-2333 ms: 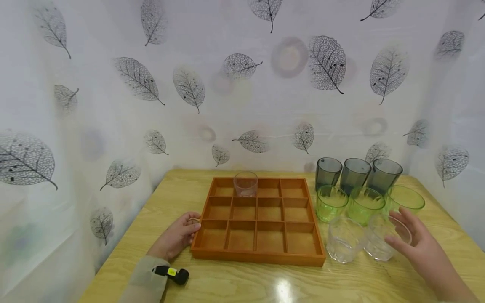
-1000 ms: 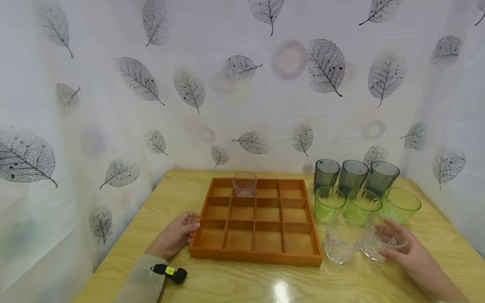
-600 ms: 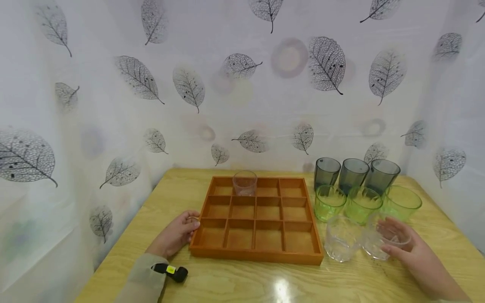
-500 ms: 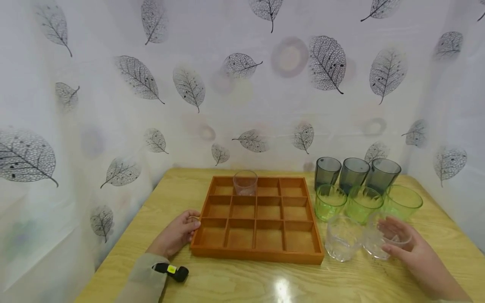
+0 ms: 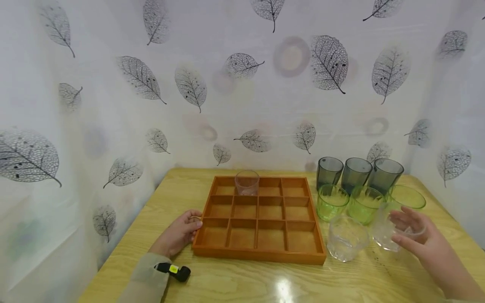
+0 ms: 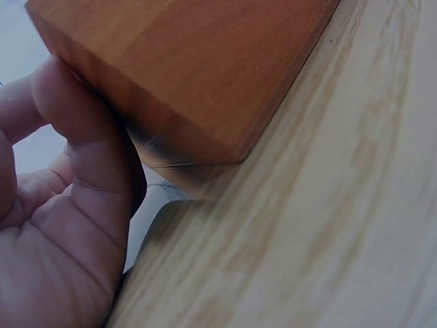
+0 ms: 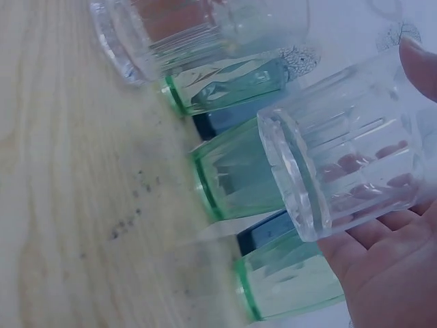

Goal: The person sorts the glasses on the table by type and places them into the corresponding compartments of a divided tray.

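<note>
The right hand (image 5: pixel 424 237), curled round a clear, faceted, glassy tumbler (image 7: pixel 341 130) near 3 round, green, glassy cups (image 5: pixel 363 206), should keep it level while the left hand (image 5: pixel 177 234) grips the rectangular brown wooden tray (image 5: pixel 261 256).

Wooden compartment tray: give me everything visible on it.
The tray is rectangular, orange-brown and wood-looking, with low outer walls and thin dividers forming twelve compartments: three rows of four. In the head view it appears to lie flat on the pale wood-grain table. Its one visible occupant is a clear glass, upright in the back row, second from left, rim above the walls. The left hand holds its left side, toward the front.
</note>
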Tool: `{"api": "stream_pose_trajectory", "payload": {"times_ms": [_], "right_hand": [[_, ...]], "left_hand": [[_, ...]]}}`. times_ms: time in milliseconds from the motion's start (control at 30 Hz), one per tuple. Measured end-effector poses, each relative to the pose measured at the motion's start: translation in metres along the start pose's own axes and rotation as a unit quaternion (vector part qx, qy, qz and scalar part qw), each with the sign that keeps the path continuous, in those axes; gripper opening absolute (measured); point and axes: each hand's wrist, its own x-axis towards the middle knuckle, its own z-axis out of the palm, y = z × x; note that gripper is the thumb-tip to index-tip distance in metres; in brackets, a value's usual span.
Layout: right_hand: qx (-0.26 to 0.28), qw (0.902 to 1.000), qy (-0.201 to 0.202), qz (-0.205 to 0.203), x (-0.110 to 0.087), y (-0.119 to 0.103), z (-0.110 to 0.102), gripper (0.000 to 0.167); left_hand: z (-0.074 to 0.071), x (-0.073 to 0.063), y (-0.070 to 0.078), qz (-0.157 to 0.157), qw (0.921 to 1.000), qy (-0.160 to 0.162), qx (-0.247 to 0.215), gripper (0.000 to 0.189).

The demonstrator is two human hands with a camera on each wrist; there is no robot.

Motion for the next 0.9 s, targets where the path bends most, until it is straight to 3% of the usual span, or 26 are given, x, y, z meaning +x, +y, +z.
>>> {"api": "stream_pose_trajectory", "payload": {"times_ms": [267,567,900], "right_hand": [[-0.043,0.9988,0.007,0.022,0.01,-0.02,-0.008,0.076],[-0.038,0.9991,0.015,0.009,0.028,-0.043,-0.013,0.079],[-0.01,0.9999,-0.005,-0.006,0.05,-0.073,-0.001,0.083]], "left_hand": [[0.0,0.0,0.0,0.002,1.0,-0.001,-0.002,0.03],[0.001,0.0,0.001,0.002,1.0,-0.001,0.0,0.03],[-0.001,-0.001,0.0,0.005,1.0,-0.004,-0.006,0.03]]}}
